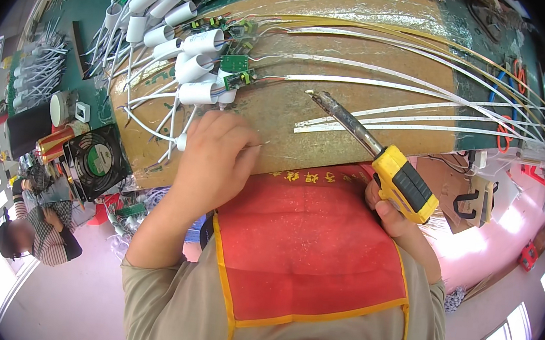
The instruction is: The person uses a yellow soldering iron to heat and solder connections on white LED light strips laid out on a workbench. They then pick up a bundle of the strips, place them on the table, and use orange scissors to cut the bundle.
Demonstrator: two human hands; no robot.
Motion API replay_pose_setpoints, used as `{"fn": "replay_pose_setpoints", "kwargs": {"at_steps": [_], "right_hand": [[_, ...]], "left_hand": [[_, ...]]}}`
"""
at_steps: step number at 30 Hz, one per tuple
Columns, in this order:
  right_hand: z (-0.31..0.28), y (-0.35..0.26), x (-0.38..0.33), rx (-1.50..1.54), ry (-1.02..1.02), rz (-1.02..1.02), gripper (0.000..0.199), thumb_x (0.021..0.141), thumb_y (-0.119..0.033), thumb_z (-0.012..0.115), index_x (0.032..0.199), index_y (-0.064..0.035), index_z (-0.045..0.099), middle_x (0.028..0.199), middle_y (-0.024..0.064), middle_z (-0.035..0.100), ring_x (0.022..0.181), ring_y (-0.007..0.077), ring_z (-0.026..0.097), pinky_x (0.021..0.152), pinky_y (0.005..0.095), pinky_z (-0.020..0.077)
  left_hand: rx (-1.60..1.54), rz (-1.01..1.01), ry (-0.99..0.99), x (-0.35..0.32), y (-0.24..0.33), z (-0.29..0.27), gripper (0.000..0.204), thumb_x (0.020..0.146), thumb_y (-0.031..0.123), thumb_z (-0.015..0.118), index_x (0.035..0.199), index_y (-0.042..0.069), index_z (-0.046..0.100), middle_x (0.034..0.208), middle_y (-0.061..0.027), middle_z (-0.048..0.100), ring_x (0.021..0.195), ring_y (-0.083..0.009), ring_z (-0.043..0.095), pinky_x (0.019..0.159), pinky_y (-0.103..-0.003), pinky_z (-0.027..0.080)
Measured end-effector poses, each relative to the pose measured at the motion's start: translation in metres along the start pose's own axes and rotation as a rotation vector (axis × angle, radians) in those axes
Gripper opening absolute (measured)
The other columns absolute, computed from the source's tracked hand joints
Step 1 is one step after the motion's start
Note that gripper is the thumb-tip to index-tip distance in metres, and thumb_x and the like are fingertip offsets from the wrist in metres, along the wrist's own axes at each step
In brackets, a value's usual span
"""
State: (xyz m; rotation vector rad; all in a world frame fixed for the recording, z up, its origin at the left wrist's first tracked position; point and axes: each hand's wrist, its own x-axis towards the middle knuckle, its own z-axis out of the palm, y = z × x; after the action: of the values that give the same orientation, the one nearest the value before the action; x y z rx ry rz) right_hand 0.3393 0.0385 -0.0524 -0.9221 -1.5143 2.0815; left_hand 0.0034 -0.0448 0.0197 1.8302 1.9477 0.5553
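My right hand (388,209) grips a yellow and black soldering gun (409,183), its metal barrel slanting up and left over the board. My left hand (218,155) is closed at the board's near edge, fingers curled down; a thin wire (262,144) pokes out between thumb and fingers. Just beyond those fingers lie white plastic cylinders (197,92) with white cables. Small green circuit boards (234,63) sit at their mouths, wired to long white LED strips (366,83) that run right. Loose strips (382,123) end close to the iron's tip.
The brown work board (275,141) lies on a green table. A black fan (97,161) and a white roll (62,109) stand at left, near piled cables (39,72). Orange-handled scissors (504,133) lie far right. Another person (40,236) sits at lower left.
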Motion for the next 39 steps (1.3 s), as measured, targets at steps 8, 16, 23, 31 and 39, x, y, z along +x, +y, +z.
{"fn": "replay_pose_setpoints", "kwargs": {"at_steps": [8,16,23,31,39], "right_hand": [[-0.006,0.000,-0.002,-0.091,-0.033,0.030,0.023,0.085,-0.016,0.074,0.099,-0.0020,0.062,0.083,0.0061,0.059,0.072,0.0194,0.057,0.065,0.0325,0.0456],[-0.005,-0.005,-0.003,-0.108,-0.027,0.003,0.025,0.086,-0.019,0.074,0.099,-0.0008,0.063,0.085,0.0079,0.060,0.073,0.0210,0.058,0.066,0.0333,0.0462],[-0.003,-0.005,-0.002,-0.135,-0.033,0.014,0.027,0.086,-0.022,0.073,0.099,-0.0018,0.063,0.085,0.0084,0.060,0.073,0.0218,0.058,0.066,0.0338,0.0465],[-0.005,-0.001,-0.003,-0.145,-0.045,0.029,0.028,0.086,-0.024,0.073,0.100,-0.0018,0.062,0.084,0.0077,0.060,0.073,0.0216,0.058,0.066,0.0340,0.0463],[-0.002,0.000,-0.005,-0.087,-0.010,0.016,0.031,0.086,-0.021,0.074,0.104,-0.0002,0.060,0.083,0.0065,0.060,0.071,0.0181,0.058,0.066,0.0312,0.0467]], "left_hand": [[0.014,0.026,0.059,0.000,0.002,0.010,0.010,0.083,0.002,0.069,0.090,0.005,0.064,0.091,-0.0108,0.065,0.087,-0.0339,0.061,0.078,-0.043,0.048],[0.048,0.127,0.082,0.007,0.002,0.017,0.019,0.081,0.001,0.071,0.099,0.005,0.065,0.091,-0.0120,0.065,0.088,-0.0340,0.061,0.078,-0.042,0.049],[-0.107,-0.022,-0.015,0.008,0.002,0.006,0.016,0.083,0.003,0.069,0.099,0.004,0.068,0.094,-0.0118,0.067,0.092,-0.0339,0.061,0.082,-0.042,0.049],[-0.145,-0.015,-0.039,0.008,-0.002,0.003,0.014,0.083,0.003,0.068,0.097,0.005,0.070,0.094,-0.0112,0.069,0.093,-0.0334,0.062,0.083,-0.041,0.049],[-0.063,0.095,-0.109,0.007,0.002,0.007,0.013,0.084,0.004,0.067,0.095,0.008,0.069,0.094,-0.0106,0.069,0.090,-0.0348,0.063,0.082,-0.043,0.048]]}}
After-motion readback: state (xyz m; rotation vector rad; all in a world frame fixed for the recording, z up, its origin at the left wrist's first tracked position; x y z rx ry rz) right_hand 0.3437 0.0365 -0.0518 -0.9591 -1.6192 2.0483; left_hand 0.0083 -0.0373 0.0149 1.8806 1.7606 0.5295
